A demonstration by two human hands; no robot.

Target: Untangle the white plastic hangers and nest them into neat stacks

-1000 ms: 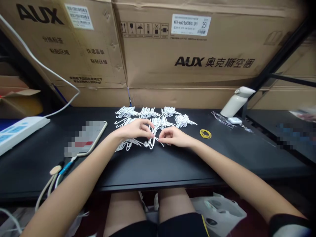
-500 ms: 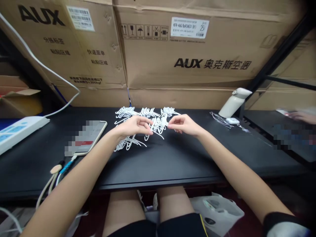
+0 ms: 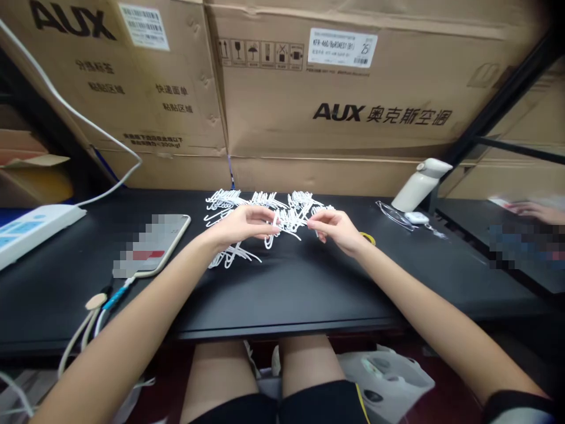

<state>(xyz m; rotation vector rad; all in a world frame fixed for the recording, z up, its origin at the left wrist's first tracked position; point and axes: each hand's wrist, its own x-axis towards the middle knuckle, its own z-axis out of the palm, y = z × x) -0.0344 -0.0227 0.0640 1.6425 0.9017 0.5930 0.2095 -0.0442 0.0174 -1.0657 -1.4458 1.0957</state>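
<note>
Thin white strips with hooked ends lie in several bunches on the black table, including one bunch (image 3: pixel 224 198) at the back left and another (image 3: pixel 301 199) at the back right. My left hand (image 3: pixel 249 227) has its fingers closed on a few white hooked strips (image 3: pixel 291 233), whose ends stick out to the right. Across from it, my right hand (image 3: pixel 333 229) pinches at the right end of these strips, thumb and forefinger together. A further loose bunch (image 3: pixel 233 254) lies below my left hand. My fingers partly hide the strips between them.
Left on the table (image 3: pixel 273 300) are a phone (image 3: pixel 165 241) on a cable and a white power strip (image 3: pixel 39 229). At right stand a cream bottle (image 3: pixel 419 185), glasses (image 3: pixel 395 215) and a small white case (image 3: pixel 416 218). Cardboard boxes (image 3: pixel 273 126) wall the back. Another person's hand (image 3: pixel 536 211) shows far right.
Both hands have shifted slightly to the right with the white strips between them. A yellow ring-shaped item and another bunch of strips now show beside my right hand.
</note>
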